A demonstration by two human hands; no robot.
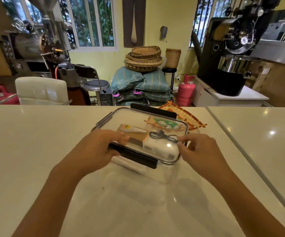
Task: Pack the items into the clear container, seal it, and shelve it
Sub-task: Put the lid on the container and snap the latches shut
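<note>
Two bare forearms enter the view, one from 7 o'clock and one from 5 o'clock. No sleeve covers either forearm within view. The left hand (102, 144) and the right hand (201, 149) are bare: no gloves, rings, watch or wristbands are visible. Fingernails are short and unpainted.

The clear container (138, 134) stands on the white surface (36, 151) with its lid on. The left grip (95, 147) holds the near left edge, fingers curled over the black clasp (133, 155). The right grip (201, 149) pinches the near right corner. Between the two grips, inside the container, lies a white packet (160, 147) tied with dark string. Beyond the right grip, an orange cloth (186, 117) lies behind the container.
</note>
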